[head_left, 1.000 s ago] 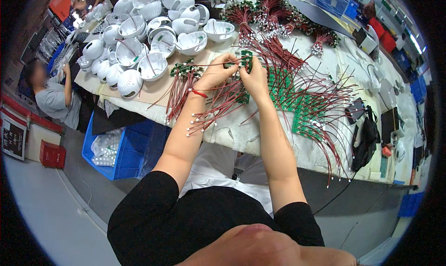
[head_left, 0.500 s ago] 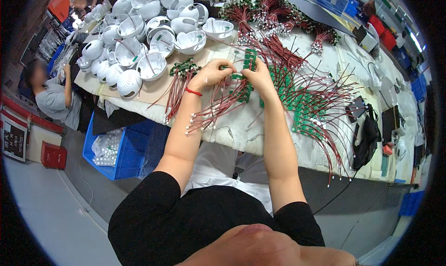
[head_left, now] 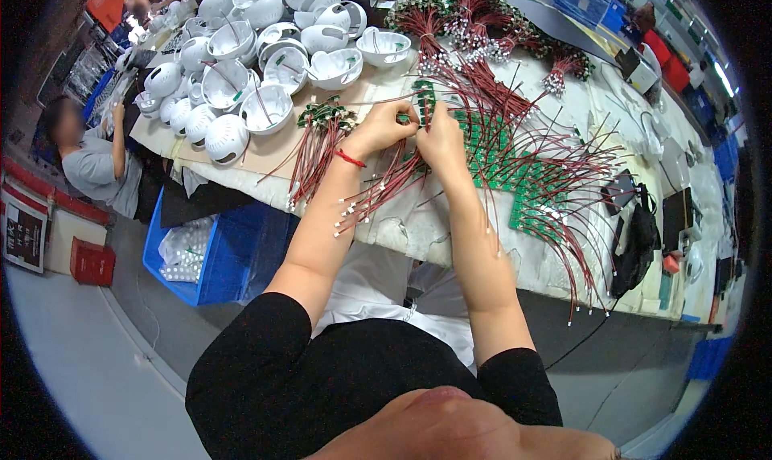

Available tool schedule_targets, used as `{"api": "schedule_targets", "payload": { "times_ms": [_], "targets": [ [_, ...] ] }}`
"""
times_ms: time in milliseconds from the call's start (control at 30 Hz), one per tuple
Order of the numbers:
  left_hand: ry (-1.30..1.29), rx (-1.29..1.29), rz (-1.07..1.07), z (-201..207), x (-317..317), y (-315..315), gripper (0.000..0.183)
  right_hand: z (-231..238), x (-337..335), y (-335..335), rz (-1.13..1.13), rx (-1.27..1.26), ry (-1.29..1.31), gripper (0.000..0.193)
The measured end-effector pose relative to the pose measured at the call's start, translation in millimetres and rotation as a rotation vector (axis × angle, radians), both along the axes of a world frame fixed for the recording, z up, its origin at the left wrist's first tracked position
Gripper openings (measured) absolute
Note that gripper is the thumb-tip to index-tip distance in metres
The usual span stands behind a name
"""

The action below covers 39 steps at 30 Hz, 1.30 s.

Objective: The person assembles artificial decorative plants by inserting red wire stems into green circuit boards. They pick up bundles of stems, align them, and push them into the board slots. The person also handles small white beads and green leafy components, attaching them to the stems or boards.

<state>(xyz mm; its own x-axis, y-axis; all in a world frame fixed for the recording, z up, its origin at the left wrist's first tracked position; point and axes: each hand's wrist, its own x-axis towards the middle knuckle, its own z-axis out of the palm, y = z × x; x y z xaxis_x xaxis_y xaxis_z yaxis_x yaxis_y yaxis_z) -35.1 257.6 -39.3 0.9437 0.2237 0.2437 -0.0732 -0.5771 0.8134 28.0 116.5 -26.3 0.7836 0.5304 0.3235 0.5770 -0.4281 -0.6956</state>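
Note:
In front of me, a narrow strip of green circuit boards (head_left: 425, 94) with dark red wires is between my hands. My right hand (head_left: 442, 142) is closed round the strip's near part, its fingers largely covering it. My left hand (head_left: 386, 129) is pinched at the strip's left side, fingertips meeting my right hand. A bit of green shows inside the pinch, but what the fingertips hold is too small to name. Red wires (head_left: 378, 188) with white plugs hang toward me from beneath the hands. Left of them lies a pile of small wired boards (head_left: 326, 114).
More green circuit board panels (head_left: 486, 150) with red wires cover the table to the right. White plastic shells (head_left: 265, 108) are heaped at the far left, wire bundles (head_left: 418, 22) at the back. A blue bin (head_left: 205, 259) stands below the left edge. A co-worker (head_left: 92, 166) sits far left.
My right hand has shifted slightly nearer and now covers more of the strip. My left hand has moved a little right, against it. The hanging wires have swung slightly right.

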Motion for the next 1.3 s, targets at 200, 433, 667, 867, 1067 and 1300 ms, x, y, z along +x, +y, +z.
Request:
{"api": "schedule_targets", "payload": {
  "times_ms": [200, 433, 667, 867, 1067, 1300],
  "targets": [
    [0.262, -0.302, -0.087, 20, -12, 6, 0.017, 5, 24, -10, 0.009, 0.214, 0.144, 0.036],
    [0.401, -0.112, -0.211, 23, -13, -1, 0.023, 4, 26, -21, 0.237, 0.024, 0.352, 0.055],
    [0.139, 0.131, -0.086, 11, -2, -2, 0.021, 6, 21, -14, 0.173, 0.083, 0.195, 0.050],
    [0.103, 0.154, -0.005, 7, 0, -5, 0.018, -4, 19, -7, 0.095, 0.031, 0.109, 0.040],
    [0.073, 0.164, 0.037, 7, 3, -7, 0.023, -1, 12, -2, 0.022, 0.093, 0.050, 0.038],
    [0.081, 0.265, 0.001, -4, 4, -7, 0.030, -20, 35, -4, 0.160, 0.064, 0.175, 0.039]
  ]
}}
